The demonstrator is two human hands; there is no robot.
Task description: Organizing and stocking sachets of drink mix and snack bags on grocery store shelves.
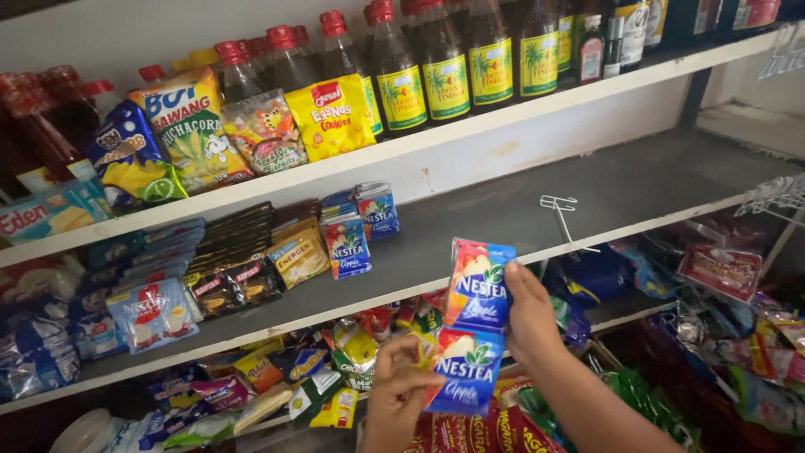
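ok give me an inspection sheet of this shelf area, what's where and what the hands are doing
Surface: grey middle shelf, bare on its right half.
Job's things: strip of two blue drink-mix sachets, held upright in front of the shelf edge.
Clutter: matching sachets and dark sachet packs on the shelf's left; snack bags and dark bottles above; mixed packets below.
Grippers: right hand pinches the strip's right edge; left hand holds its lower sachet.
Cables: nothing seen.
Surroundings: white wire hook on the shelf; wire racks at right.
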